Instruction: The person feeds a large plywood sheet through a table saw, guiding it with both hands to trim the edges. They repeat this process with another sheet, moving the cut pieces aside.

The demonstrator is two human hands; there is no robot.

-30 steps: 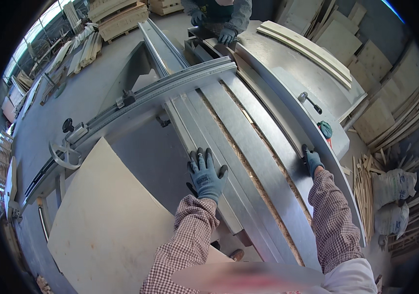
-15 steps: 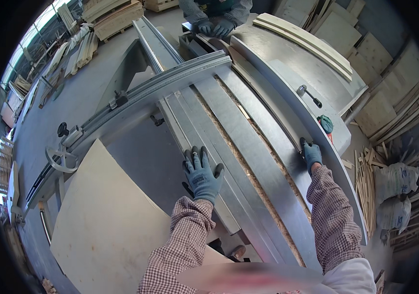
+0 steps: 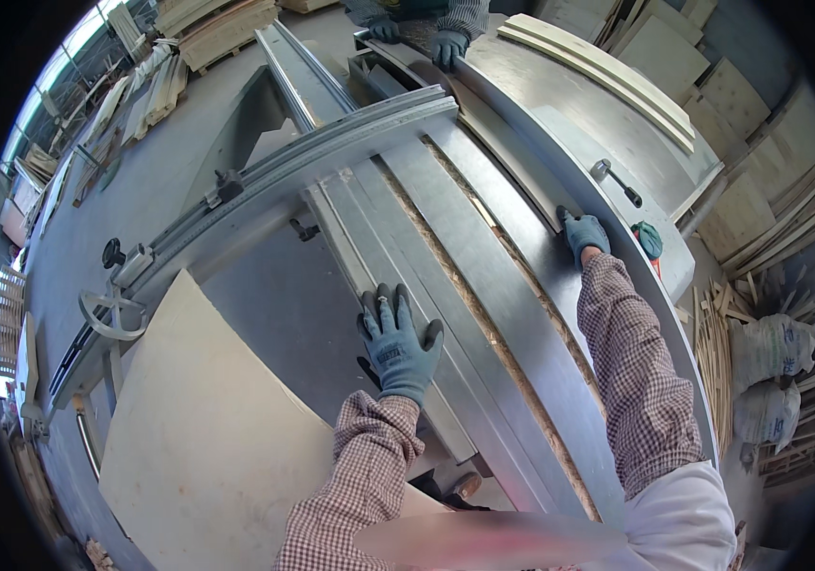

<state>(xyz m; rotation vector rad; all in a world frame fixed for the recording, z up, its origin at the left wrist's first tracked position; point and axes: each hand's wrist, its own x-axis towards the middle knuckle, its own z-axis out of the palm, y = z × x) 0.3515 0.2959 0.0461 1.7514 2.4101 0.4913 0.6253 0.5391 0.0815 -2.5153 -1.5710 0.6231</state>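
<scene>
My left hand lies flat in a blue work glove with dark fingertips, fingers spread, on the near-left edge of a metal sliding saw table. Nothing is in it. Farther right, my gloved right hand has its fingers closed at the near end of a long wooden strip. That strip lies along the tall metal fence. Its far end reaches toward a co-worker's gloved hands beyond the crosswise rail; one of them rests by the fence's far end.
A crosscut rail with stops spans the table's far side. A large pale panel lies at left. Long boards rest on the right-hand table, beside a black-handled lever. Wood scraps and plastic sacks stand at the right.
My right hand has moved away from me along the fence, with the wooden strip. My left hand stays nearly in place. The co-worker's hands have moved apart, one toward the fence.
</scene>
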